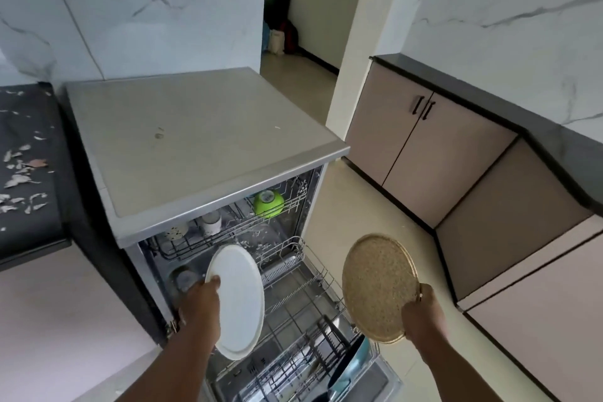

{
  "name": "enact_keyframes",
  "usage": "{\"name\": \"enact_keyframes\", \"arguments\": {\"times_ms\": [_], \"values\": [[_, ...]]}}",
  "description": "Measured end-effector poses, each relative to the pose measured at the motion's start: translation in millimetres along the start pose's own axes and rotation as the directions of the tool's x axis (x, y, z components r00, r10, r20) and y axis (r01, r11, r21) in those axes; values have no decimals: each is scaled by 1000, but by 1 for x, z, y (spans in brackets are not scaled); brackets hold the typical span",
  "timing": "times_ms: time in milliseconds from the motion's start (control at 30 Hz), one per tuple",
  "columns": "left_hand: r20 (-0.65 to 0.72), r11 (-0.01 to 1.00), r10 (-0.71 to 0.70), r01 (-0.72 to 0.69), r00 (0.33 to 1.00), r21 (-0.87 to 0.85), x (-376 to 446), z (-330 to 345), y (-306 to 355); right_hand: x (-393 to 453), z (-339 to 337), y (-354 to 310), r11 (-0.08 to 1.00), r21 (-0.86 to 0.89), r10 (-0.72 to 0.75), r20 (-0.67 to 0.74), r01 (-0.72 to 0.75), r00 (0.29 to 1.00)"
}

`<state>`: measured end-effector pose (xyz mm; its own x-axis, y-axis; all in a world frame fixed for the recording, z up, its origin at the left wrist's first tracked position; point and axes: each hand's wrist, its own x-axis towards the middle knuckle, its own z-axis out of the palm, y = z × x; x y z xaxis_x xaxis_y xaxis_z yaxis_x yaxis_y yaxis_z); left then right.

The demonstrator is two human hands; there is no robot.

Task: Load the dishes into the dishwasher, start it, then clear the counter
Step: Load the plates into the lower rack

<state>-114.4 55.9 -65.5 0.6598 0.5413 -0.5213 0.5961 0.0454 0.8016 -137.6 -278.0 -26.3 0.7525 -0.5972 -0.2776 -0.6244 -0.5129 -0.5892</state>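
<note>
Now, left hand [203, 295]: fingers curled on the white plate's [239, 303] edge, above the pulled-out lower rack [303, 307].
Right hand [422, 312]: fingers pinching the gold plate's [378, 285] rim, beside the dishwasher [202, 153].
Risk: edge-only grips could let either plate slip onto the rack's wires.

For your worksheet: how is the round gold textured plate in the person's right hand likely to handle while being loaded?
The round gold textured plate looks stiff: it keeps its flat shape though the right hand pinches only its lower edge. Its pebbled face probably aids grip. Set on edge, its round rim could roll unless the lower rack's tines catch it.
</note>
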Motion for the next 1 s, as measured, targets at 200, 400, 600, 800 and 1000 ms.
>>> {"name": "enact_keyframes", "arguments": {"times_ms": [200, 400, 600, 800, 1000], "values": [[78, 990, 25, -36, 997, 136, 42, 36, -6, 36, 64, -10, 986, -150, -57, 70, 67, 996], [-3, 993, -108, 108, 994, 49, 79, 65, -43, 108, 129, 3, 972, -214, -61, 154, 94, 986], [-61, 965, -224, 212, 973, -154, 119, 119, -75, 195, 198, 14, 973, -158, -136, 198, 168, 971], [-106, 911, -333, 290, 937, -293, 136, 178, -129, 259, 240, 31, 953, -154, -216, 255, 260, 942], [-64, 871, -396, 353, 916, -343, 130, 212, -159, 305, 274, 41, 947, -125, -252, 280, 296, 926]]}}
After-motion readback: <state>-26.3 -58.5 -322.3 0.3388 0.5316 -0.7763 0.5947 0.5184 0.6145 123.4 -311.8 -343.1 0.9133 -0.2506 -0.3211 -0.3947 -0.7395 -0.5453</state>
